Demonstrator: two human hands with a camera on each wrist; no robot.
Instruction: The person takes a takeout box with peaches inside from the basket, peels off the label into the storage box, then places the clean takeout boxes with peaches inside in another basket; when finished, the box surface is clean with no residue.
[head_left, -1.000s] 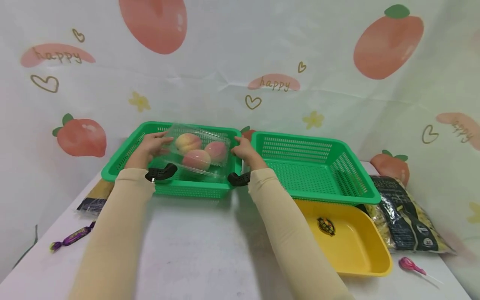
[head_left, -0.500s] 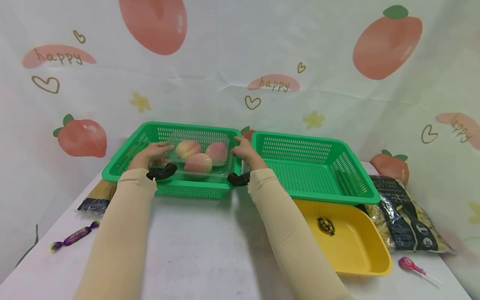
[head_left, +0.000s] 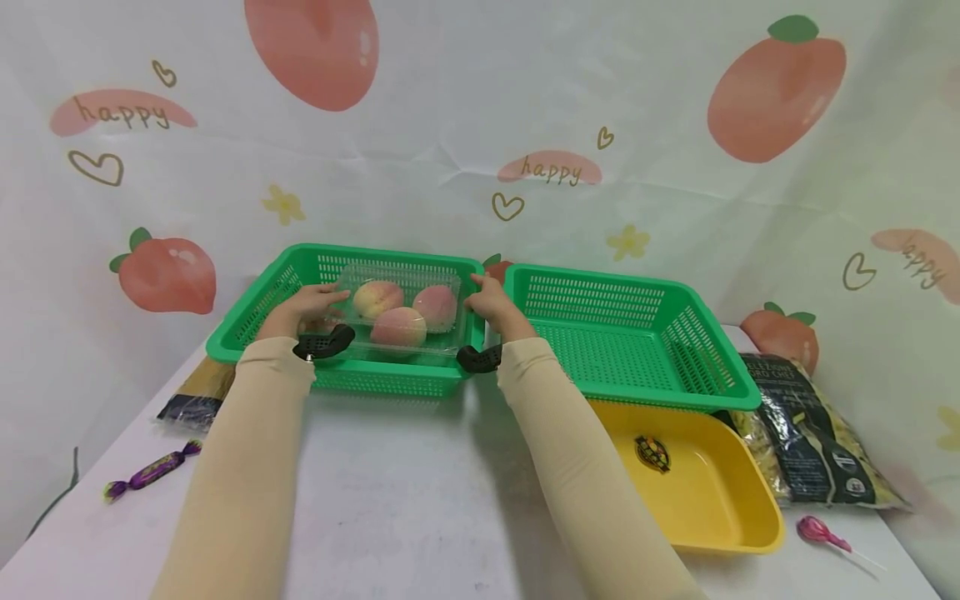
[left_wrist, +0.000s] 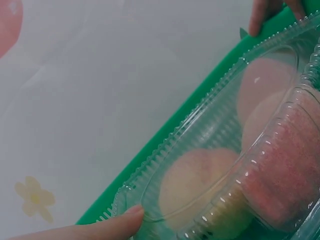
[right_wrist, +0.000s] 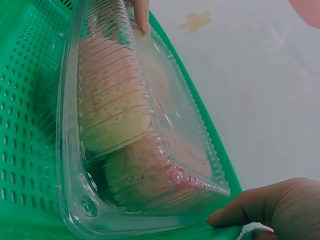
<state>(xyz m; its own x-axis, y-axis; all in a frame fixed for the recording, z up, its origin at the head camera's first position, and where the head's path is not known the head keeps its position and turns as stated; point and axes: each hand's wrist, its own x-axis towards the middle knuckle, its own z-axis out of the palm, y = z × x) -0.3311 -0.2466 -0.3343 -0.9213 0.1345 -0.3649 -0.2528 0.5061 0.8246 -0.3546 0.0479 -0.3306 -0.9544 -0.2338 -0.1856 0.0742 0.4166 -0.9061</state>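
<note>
A clear plastic clamshell box (head_left: 399, 310) with three peaches lies low inside the left green basket (head_left: 247, 321). My left hand (head_left: 309, 302) holds the box's left end, and a fingertip (left_wrist: 117, 226) presses its ribbed lid (left_wrist: 215, 165). My right hand (head_left: 489, 302) holds the right end by the basket's right wall. In the right wrist view its thumb (right_wrist: 262, 210) sits at the corner of the box (right_wrist: 125, 125), just above the green rim. The left hand's fingertip (right_wrist: 141, 14) shows at the box's far end.
A second green basket (head_left: 720, 367) stands to the right, with a yellow tray (head_left: 738, 517) in front of it. A dark snack bag (head_left: 813, 442) and a pink lollipop (head_left: 821, 533) lie far right. A purple candy (head_left: 146, 473) and a dark packet (head_left: 191, 402) lie left.
The box was tilted above the basket a second ago; both hands have lowered it level into the basket and stay on its ends.
</note>
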